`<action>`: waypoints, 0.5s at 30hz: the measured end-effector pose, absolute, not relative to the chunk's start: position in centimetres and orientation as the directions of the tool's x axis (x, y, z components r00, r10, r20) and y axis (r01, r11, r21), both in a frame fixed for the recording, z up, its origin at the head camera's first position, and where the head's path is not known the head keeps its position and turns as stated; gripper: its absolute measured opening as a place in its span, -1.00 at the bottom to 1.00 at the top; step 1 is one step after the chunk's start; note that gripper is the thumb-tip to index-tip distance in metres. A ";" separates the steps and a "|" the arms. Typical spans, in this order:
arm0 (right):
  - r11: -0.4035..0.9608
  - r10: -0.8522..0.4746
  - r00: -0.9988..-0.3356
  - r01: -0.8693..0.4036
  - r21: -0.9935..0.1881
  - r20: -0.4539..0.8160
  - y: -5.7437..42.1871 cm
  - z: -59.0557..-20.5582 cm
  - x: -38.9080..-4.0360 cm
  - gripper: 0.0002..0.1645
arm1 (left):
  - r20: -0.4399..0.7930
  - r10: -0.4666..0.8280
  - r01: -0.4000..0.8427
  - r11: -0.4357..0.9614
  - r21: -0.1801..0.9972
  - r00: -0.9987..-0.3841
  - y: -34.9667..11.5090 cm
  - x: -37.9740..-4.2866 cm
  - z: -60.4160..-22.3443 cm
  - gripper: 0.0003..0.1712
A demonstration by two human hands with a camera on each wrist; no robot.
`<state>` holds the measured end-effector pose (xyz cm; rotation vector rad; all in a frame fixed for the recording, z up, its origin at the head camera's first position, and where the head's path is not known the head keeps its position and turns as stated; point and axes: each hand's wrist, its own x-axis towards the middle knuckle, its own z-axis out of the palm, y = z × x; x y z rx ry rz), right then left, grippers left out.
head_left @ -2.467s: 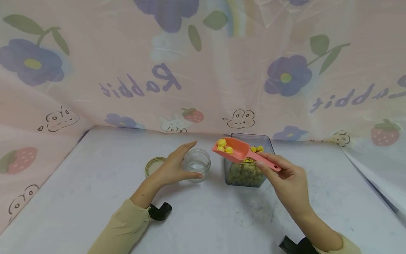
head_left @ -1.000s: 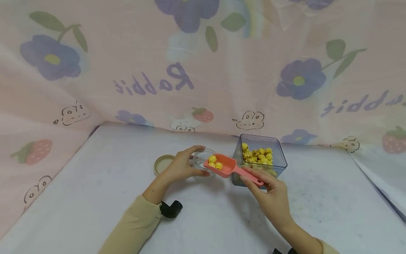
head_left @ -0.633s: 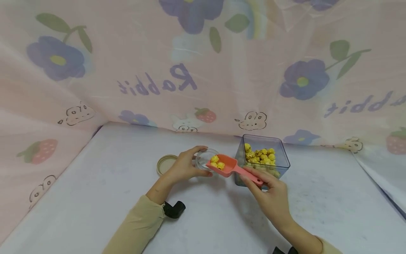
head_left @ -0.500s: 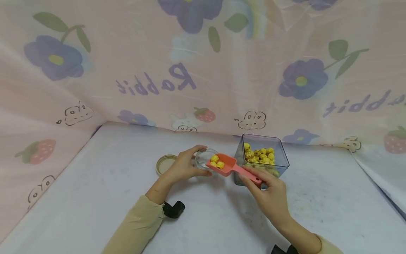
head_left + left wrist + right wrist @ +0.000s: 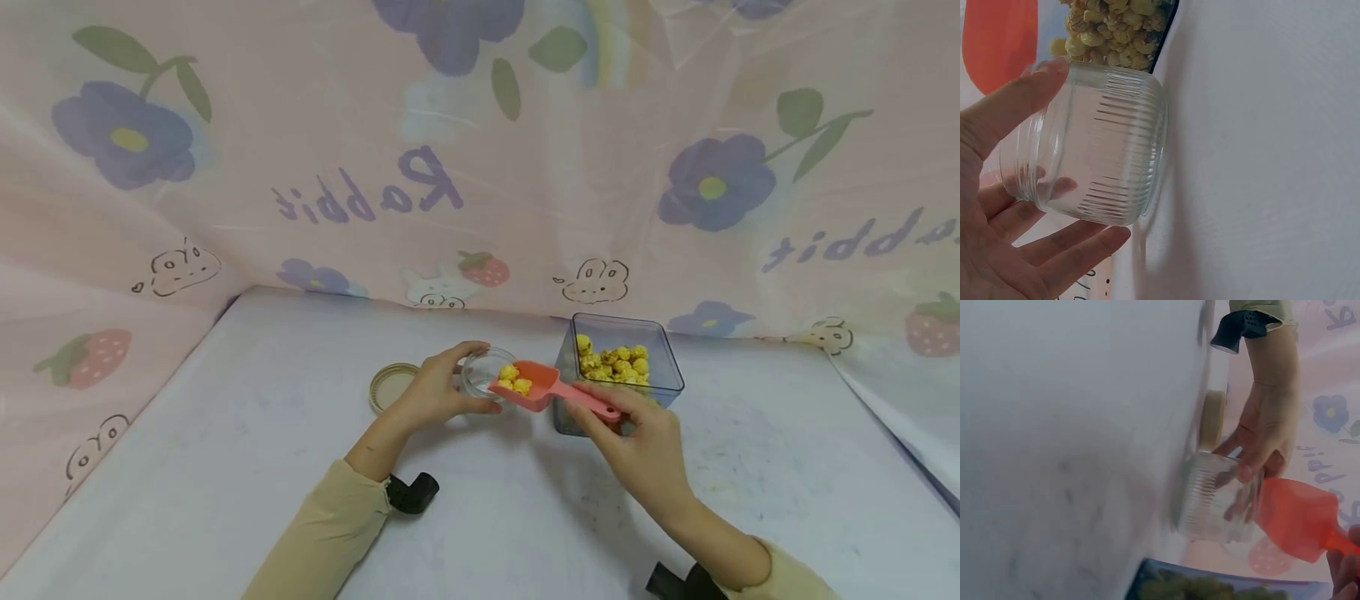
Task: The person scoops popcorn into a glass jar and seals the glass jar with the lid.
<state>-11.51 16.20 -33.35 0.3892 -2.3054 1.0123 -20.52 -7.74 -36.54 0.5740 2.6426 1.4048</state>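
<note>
My left hand [image 5: 441, 393] holds a clear glass jar [image 5: 1110, 147] round its upper part, thumb on one side and fingers on the other. The jar stands upright on the table with ribbed sides and no popcorn visible inside. My right hand [image 5: 637, 433] grips the handle of a coral-pink scoop [image 5: 542, 388]. Several yellow popcorn pieces [image 5: 514, 381] lie at the scoop's front lip, which overlaps the jar's mouth in the head view. In the right wrist view the scoop [image 5: 1297, 515] is level with the jar's rim.
Right behind the scoop stands a clear bluish square container [image 5: 667, 367] part-filled with popcorn. A gold-rimmed jar lid [image 5: 390, 387] lies on the white table [image 5: 480, 517], left of the jar. A printed pink cloth [image 5: 495, 200] hangs along the back and left.
Since the earliest frame, the scoop has moved left and down from over the container to the jar's mouth. The left hand has taken hold of the jar. Little differs over the last half second.
</note>
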 end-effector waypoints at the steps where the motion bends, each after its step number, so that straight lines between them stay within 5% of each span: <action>1: 0.672 -0.037 -0.785 -0.478 -0.566 0.618 16.2 -33.1 -11.6 -0.70 | 0.091 0.369 0.282 0.506 0.815 -0.925 -7.8 -20.5 -36.5 -0.05; 15: 0.710 -0.143 -0.803 -0.490 -0.505 0.579 16.5 -29.9 -12.2 -0.71 | 0.087 0.375 0.282 0.505 0.816 -0.923 -7.8 -20.6 -36.6 -0.04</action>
